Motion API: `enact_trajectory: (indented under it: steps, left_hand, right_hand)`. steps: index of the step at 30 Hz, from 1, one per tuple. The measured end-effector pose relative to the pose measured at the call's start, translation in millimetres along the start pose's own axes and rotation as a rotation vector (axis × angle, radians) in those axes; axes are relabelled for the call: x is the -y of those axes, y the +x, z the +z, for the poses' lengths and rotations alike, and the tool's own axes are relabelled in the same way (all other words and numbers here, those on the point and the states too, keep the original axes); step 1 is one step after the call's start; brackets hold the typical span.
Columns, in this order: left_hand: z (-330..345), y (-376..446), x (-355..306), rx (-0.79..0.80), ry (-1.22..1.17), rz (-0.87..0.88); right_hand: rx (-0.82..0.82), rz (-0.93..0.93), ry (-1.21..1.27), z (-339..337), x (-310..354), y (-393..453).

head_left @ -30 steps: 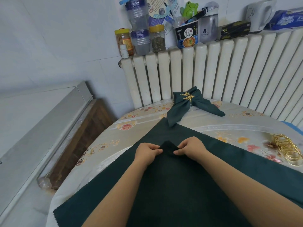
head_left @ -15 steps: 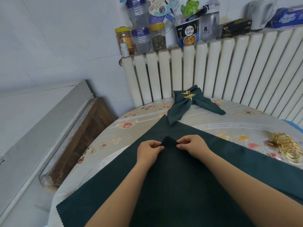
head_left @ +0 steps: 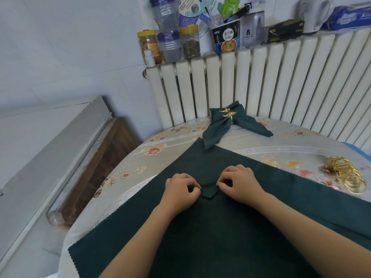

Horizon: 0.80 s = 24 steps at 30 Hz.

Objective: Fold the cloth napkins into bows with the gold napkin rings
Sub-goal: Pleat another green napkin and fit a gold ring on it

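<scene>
Radiator (head_left: pixel 261 83) backs floral table (head_left: pixel 140 165) under napkin (head_left: pixel 220 227).

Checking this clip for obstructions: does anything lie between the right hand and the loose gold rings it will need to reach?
Nothing visible does. The right hand pinches the flat green napkin, and the pile of gold rings lies to its right on the table. Only flat napkin and bare floral tablecloth lie between them. The finished bow sits farther back, out of that path.

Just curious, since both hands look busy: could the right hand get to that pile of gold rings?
Probably yes. The gold rings lie on the table to the right of the right hand, nothing between them. It would first have to release the napkin it pinches.
</scene>
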State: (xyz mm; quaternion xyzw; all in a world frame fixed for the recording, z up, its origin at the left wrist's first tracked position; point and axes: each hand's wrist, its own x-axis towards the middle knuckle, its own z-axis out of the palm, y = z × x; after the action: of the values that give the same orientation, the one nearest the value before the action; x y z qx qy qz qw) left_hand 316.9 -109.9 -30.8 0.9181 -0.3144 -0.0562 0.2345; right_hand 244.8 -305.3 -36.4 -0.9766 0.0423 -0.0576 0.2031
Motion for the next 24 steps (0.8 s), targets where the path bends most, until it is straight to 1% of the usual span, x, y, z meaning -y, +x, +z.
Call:
enact_trajectory:
  steps: [3,6,9,11,14,15,17,19,21,24]
  left_hand:
    - [-2.0,8.8,-5.2,0.065,0.036,-0.043]
    - [-4.6,18.1,-9.7,0.143,0.049,-0.103]
    - [-8.5,20.4,-14.8,0.205,0.021,-0.135]
    - [-11.5,16.0,-20.0,0.219,0.096,-0.058]
    - [-11.4,3.8,-23.4,0.097,0.281,0.143]
    - [-10.3,-1.8,-24.0,0.052,0.310,0.182]
    - [-5.7,-11.9,-22.3,0.012,0.326,0.223]
    - [-2.6,-19.6,-20.3,0.001,0.319,0.237]
    - [-2.8,-26.5,-19.3,0.019,0.301,0.240]
    - [-4.5,-35.3,-17.6,0.103,0.254,0.242]
  right_hand:
    - [0.080,0.035,-0.105,-0.2,9.0,6.3]
    - [0.163,0.089,-0.080,-1.8,20.2,16.4]
    - [0.211,0.044,-0.152,-3.8,28.5,21.4]
    - [0.165,-0.027,-0.187,-5.3,31.4,18.0]
    - [0.063,-0.145,-0.186,-4.6,29.1,6.5]
    - [0.039,-0.189,-0.198,-3.8,27.6,2.1]
    - [0.007,-0.271,-0.196,-3.3,24.8,-6.2]
    - [0.018,-0.326,-0.184,-4.9,21.9,-13.1]
    - [0.062,-0.353,-0.190,-6.3,18.7,-18.9]
    - [0.145,-0.328,-0.173,-8.9,13.9,-26.5]
